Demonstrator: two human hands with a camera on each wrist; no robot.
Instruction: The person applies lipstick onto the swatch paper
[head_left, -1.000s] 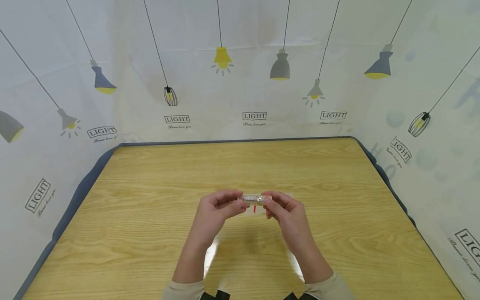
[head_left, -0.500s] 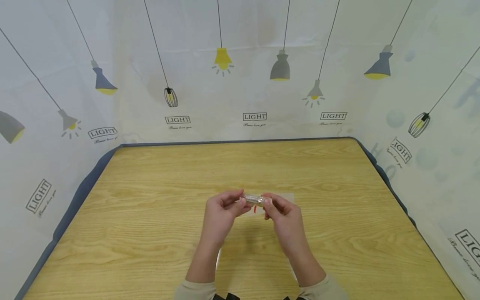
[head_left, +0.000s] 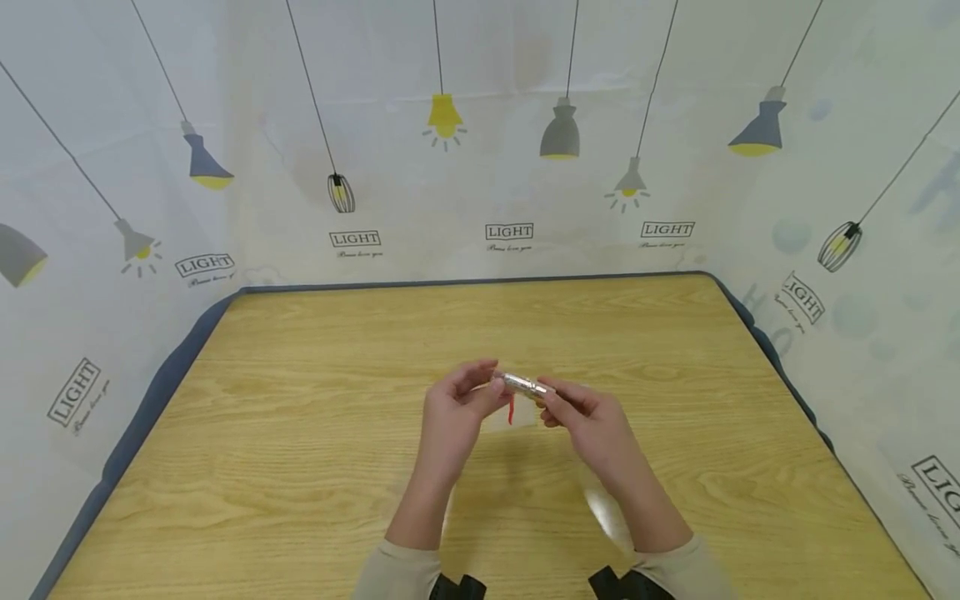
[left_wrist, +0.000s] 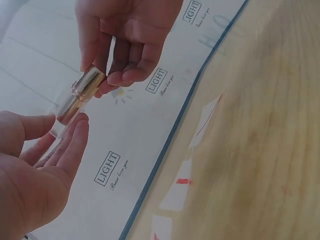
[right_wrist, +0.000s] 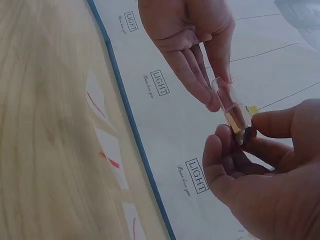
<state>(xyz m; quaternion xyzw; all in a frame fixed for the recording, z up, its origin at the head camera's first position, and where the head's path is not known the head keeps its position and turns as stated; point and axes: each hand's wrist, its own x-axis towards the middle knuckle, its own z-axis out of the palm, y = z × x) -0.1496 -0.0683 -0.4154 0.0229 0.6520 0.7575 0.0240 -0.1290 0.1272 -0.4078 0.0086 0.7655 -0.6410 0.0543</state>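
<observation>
A small lipstick tube [head_left: 523, 386] with a shiny gold body and a clear cap is held tilted above the table, between both hands. My left hand [head_left: 457, 408] pinches the clear cap [right_wrist: 219, 86] between thumb and fingers. My right hand [head_left: 592, 421] grips the gold base [left_wrist: 91, 79] at the other end. In the left wrist view the gold body shows between the two hands. The right wrist view shows the clear part reaching up to the left fingers. The fingertips hide both ends in part.
White paper slips with red marks lie on the wooden table [head_left: 337, 358]; one slip [head_left: 517, 414] is beneath the hands, and the left wrist view shows another slip [left_wrist: 177, 187]. A cloth backdrop [head_left: 510, 183] printed with lamps stands around the table edges.
Both hands have risen slightly, the right one also moving a little rightward. The lipstick tube has gone from nearly level to more tilted, its left end higher. More of the red mark below shows.
</observation>
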